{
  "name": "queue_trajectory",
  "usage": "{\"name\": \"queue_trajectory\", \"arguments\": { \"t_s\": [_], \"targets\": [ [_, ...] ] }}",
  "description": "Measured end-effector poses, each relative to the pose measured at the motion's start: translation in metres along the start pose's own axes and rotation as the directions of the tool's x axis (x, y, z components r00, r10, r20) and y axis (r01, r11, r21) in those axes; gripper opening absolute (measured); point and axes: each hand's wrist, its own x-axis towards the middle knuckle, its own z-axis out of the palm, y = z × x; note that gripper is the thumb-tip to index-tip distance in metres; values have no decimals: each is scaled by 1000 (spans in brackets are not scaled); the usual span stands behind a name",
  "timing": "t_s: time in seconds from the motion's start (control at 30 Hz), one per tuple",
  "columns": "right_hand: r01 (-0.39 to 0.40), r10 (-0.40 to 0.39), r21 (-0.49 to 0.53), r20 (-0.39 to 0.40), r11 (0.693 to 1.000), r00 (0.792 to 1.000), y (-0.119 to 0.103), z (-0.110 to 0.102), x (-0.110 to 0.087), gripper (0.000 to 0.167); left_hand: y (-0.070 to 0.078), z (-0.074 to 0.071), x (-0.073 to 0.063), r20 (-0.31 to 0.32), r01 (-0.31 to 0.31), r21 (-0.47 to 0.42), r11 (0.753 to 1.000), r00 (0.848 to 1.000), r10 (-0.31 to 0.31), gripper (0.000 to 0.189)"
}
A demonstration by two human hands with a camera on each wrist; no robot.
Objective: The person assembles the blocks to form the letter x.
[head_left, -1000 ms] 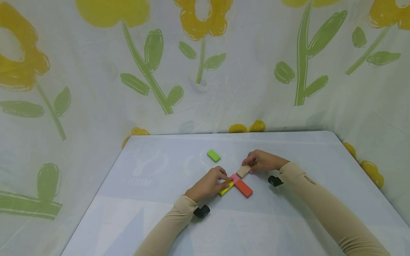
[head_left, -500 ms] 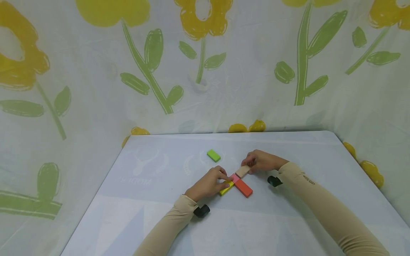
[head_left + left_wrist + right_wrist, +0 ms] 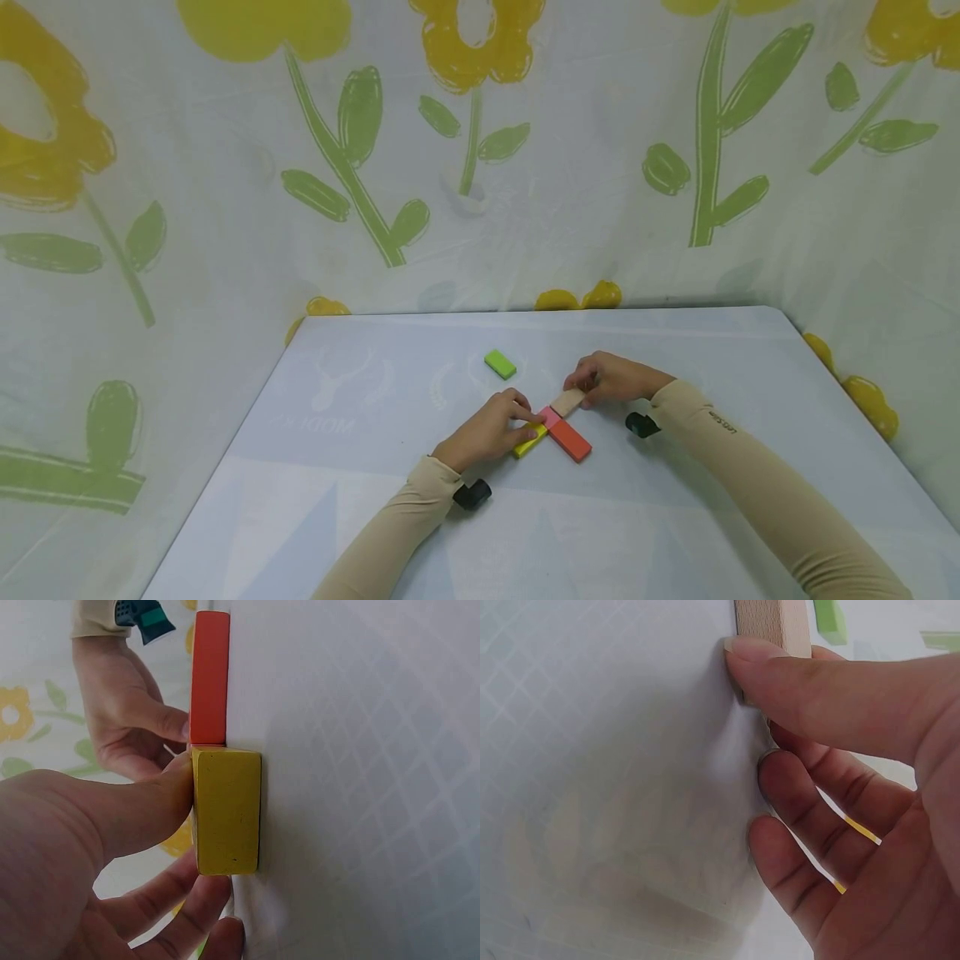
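My left hand [image 3: 487, 429] holds a yellow block [image 3: 229, 814] down on the table, thumb on its top edge and fingers beyond it. The left fingertips also reach onto a pink block [image 3: 551, 417], which adjoins the yellow one. A red-orange block [image 3: 572, 441] lies against the pink one, slanting toward the lower right; no hand covers it. My right hand [image 3: 617, 377] pinches a plain wooden block [image 3: 567, 403] between thumb and fingers, its near end right at the pink block. In the right wrist view the thumb crosses the end of this wooden block [image 3: 761, 619].
A bright green block [image 3: 500, 364] lies alone, farther back and to the left of the group. The white table [image 3: 360, 492] ends at a back edge near a flower-printed curtain [image 3: 570, 167]. Each wrist wears a small dark camera [image 3: 472, 496].
My right hand has slid the wooden block slightly left until its end meets the pink block. The left hand and the other blocks stay where they were.
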Motion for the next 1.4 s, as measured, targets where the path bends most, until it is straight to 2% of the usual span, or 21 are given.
{"name": "queue_trajectory", "arguments": {
  "t_s": [0.43, 0.6, 0.77, 1.27, 1.4],
  "targets": [
    [1, -1, 6, 9, 1000, 1000, -1, 1, 0, 27, 0, 0, 0, 7, 15, -4, 1000, 1000, -15, 29],
    [32, -32, -6, 5, 999, 999, -1, 1, -1, 27, 0, 0, 0, 5, 23, -7, 1000, 1000, -23, 30],
    [-8, 8, 5, 6, 1000, 1000, -1, 1, 0, 27, 0, 0, 1, 10, 34, -11, 999, 999, -34, 30],
    [33, -33, 11, -1, 999, 999, -3, 1, -3, 26, 0, 0, 2, 15, 45, -10, 999, 999, -45, 30],
    [13, -13, 16, 0, 1000, 1000, -3, 2, -2, 27, 0, 0, 2, 18, 55, -11, 998, 998, -55, 30]
  ]
}}
